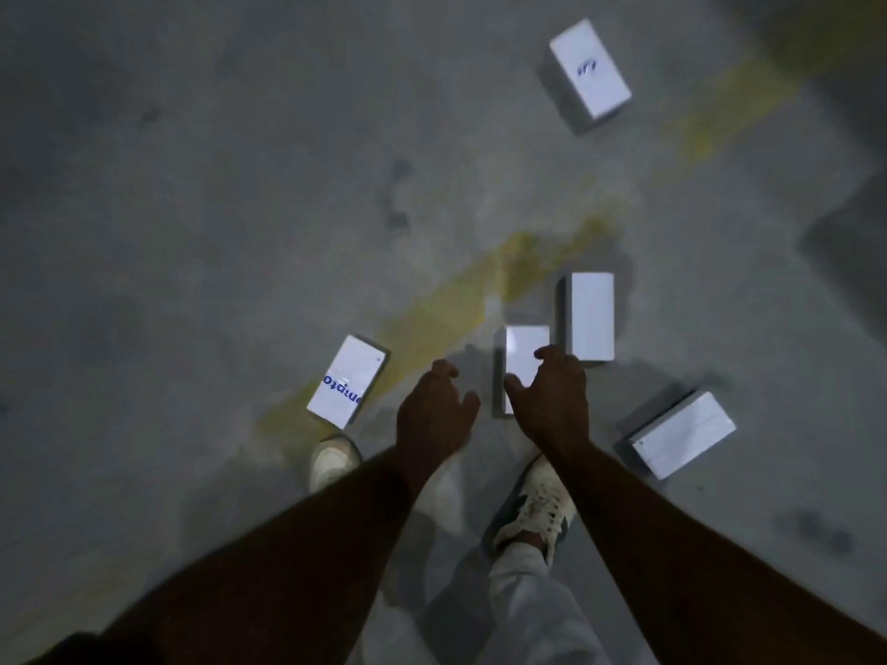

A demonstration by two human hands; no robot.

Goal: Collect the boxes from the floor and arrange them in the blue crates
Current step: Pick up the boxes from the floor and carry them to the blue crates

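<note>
Several white boxes lie scattered on the grey concrete floor. My right hand (552, 395) hovers over the middle box (521, 357), fingers spread and covering its near end; whether it touches the box is unclear. My left hand (434, 410) is just left of that box, fingers curled loosely with nothing in them. A second box (589, 321) lies right behind the middle one. A box with blue lettering (346, 380) lies to the left, another (684, 434) to the right, and one (590, 69) far ahead. No blue crate is in view.
A worn yellow line (456, 300) runs diagonally across the floor under the boxes. My two feet in pale shoes (533, 511) stand just below the hands. A dark shadowed patch (845, 242) lies at the right edge.
</note>
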